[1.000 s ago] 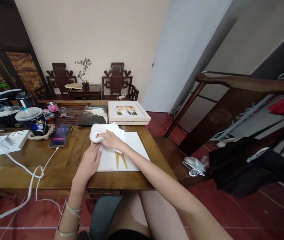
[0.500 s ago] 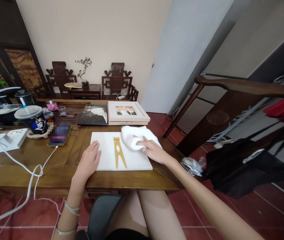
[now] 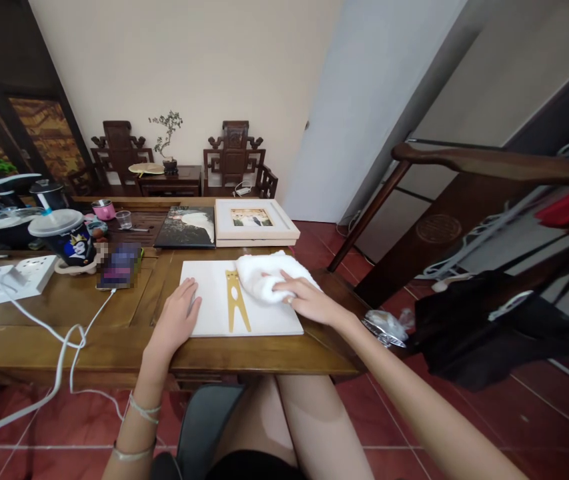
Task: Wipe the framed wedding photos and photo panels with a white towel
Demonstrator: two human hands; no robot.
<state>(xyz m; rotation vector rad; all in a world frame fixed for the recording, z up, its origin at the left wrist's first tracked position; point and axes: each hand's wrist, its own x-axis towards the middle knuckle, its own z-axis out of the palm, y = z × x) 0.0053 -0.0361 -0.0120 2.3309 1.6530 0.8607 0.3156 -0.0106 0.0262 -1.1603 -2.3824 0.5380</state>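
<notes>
A flat white rectangular board (image 3: 207, 310) lies on the wooden table, with a gold, long-legged cat-shaped figure (image 3: 239, 308) at its middle. My left hand (image 3: 178, 317) rests on the board's left edge, fingers stretched out and holding nothing. My right hand (image 3: 309, 298) grips a bunched white towel (image 3: 259, 277) and presses it on the board's upper right part. The towel hides that corner and touches the figure's top. Part of my right fingers is sunk into the cloth.
Behind the board lie a dark photo album (image 3: 187, 227) and a framed picture on a box (image 3: 257, 223). To the left are a phone (image 3: 119, 265), a lidded cup (image 3: 67, 237), a power strip (image 3: 24, 277) and white cables. A wooden chair (image 3: 439, 227) stands at right.
My right hand has pushed the towel slightly left, so it reaches the gold figure's top. The left hand stays on the board's left edge.
</notes>
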